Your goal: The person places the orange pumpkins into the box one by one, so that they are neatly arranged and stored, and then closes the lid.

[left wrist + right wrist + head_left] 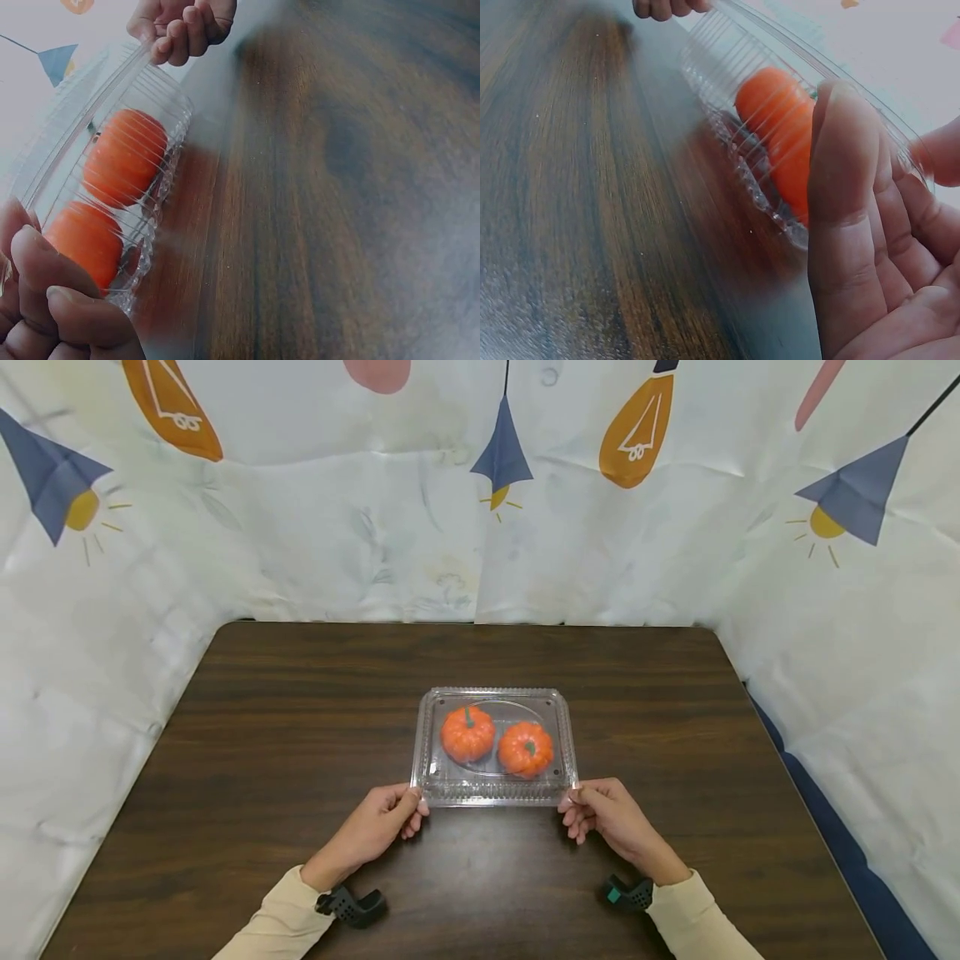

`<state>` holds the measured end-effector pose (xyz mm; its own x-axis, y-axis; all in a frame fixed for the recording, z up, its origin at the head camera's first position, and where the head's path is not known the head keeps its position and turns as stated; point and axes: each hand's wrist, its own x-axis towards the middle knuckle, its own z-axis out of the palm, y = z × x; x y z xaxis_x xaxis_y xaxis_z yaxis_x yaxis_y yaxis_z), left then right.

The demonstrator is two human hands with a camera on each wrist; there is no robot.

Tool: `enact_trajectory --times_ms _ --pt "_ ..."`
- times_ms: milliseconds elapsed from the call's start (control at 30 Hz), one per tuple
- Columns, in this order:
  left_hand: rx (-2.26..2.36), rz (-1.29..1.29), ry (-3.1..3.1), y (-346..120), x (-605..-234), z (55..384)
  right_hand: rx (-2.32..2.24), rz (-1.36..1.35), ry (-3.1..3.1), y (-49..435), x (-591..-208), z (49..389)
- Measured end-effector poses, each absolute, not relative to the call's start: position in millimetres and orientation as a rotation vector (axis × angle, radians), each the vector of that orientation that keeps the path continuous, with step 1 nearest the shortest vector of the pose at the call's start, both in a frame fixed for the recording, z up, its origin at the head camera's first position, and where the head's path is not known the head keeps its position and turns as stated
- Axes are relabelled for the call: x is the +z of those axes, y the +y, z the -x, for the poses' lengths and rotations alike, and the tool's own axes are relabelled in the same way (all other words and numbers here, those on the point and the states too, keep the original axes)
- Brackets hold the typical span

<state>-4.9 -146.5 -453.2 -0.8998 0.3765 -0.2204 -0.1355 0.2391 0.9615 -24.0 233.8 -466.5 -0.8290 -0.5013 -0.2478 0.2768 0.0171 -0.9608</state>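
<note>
A clear plastic container (487, 794) holds two small orange pumpkins, one on the left (467, 737) with a green stem and one on the right (526, 750). Its near left corner is pinched between thumb and fingers of my left hand (382, 820). At the near right corner, my right hand (609, 817) grips the rim the same way. Both wrist views show the container's ribbed side wall with the pumpkins (126, 157) (776, 105) behind it. Curled fingers of each hand sit just under the rim.
The dark wood-grain table (300, 710) extends around the container on all sides. A white curtain (337, 543) printed with lamps and bulbs hangs behind and beside it. Dark blue fabric (832, 835) shows past the right edge. Each wrist wears a black strap device (352, 907).
</note>
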Motion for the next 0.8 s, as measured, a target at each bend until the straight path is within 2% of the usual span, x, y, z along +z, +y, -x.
enact_trajectory --times_ms 800 --pt "1.72 -0.14 1.794 -160.9 -458.6 18.4 -1.792 0.16 1.612 243.0 -461.9 34.1"
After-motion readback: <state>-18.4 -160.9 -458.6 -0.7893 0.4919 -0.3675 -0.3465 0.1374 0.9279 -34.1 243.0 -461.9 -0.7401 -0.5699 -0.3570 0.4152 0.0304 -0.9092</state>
